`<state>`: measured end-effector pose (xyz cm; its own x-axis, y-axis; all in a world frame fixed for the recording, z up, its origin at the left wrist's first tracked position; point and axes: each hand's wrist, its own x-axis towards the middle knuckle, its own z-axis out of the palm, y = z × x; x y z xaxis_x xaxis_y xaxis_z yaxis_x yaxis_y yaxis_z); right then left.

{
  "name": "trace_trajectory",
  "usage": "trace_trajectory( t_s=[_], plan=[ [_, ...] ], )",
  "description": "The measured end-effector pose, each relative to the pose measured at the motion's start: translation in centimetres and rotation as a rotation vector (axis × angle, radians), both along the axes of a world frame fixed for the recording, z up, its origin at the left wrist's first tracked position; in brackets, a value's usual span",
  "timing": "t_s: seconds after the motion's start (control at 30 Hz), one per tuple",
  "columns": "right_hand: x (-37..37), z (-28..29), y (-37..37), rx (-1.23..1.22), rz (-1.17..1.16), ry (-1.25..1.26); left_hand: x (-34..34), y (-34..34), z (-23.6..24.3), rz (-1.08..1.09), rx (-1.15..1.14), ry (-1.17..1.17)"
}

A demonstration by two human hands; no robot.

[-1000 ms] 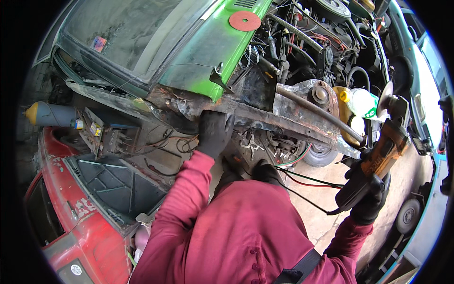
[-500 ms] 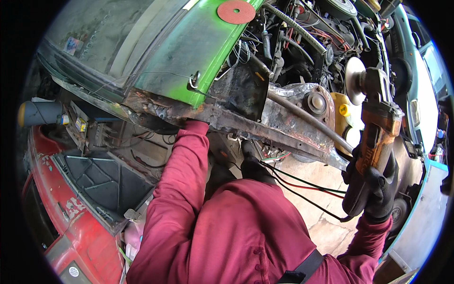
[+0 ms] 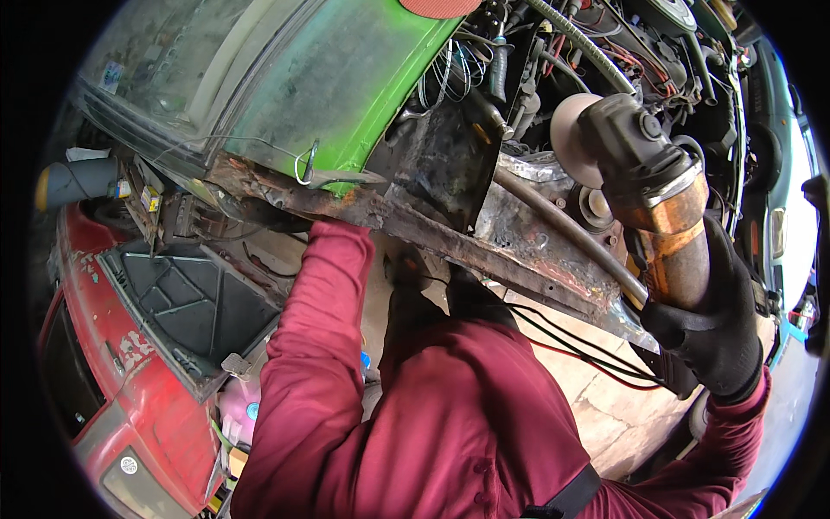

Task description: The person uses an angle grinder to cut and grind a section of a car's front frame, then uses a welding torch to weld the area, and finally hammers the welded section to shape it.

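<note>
a: which hand was nearer the angle grinder [image 3: 661,216]?

b: the right hand [image 3: 711,324]; its fingers were closed around the tool's body. the long axis ran forward and leftward from the fingers, with the disc [image 3: 574,138] at the far end, seen against the engine bay [image 3: 441,164].

a: state of the left hand?

b: hidden; its sleeve [image 3: 328,294] ended at the rusted rail [image 3: 467,251]. finger opening and hold could not be determined.

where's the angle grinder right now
In the head view, the angle grinder is right of centre, held in the right hand by the open engine bay.
</note>
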<state>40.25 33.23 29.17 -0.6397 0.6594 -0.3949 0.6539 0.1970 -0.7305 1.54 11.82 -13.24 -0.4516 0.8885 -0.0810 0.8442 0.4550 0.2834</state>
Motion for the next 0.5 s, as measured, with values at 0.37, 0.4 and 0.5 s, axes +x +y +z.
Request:
trace_trajectory(
  t_s=[0.37, 0.4, 0.5],
  plan=[
    [-5.7, -0.5, 1.9, -0.013, 0.324, -0.180, 8.1, -4.4, 10.4, -0.149, 0.358, 0.403],
    [-6.6, -0.6, 1.8, -0.033, 0.344, -0.212, 9.5, -5.2, 12.5, -0.057, 0.326, 0.389],
    [-9.1, -0.7, 1.6, -0.013, 0.484, -0.258, 14.3, -8.0, 18.5, 0.174, 0.353, 0.027]
  ],
)
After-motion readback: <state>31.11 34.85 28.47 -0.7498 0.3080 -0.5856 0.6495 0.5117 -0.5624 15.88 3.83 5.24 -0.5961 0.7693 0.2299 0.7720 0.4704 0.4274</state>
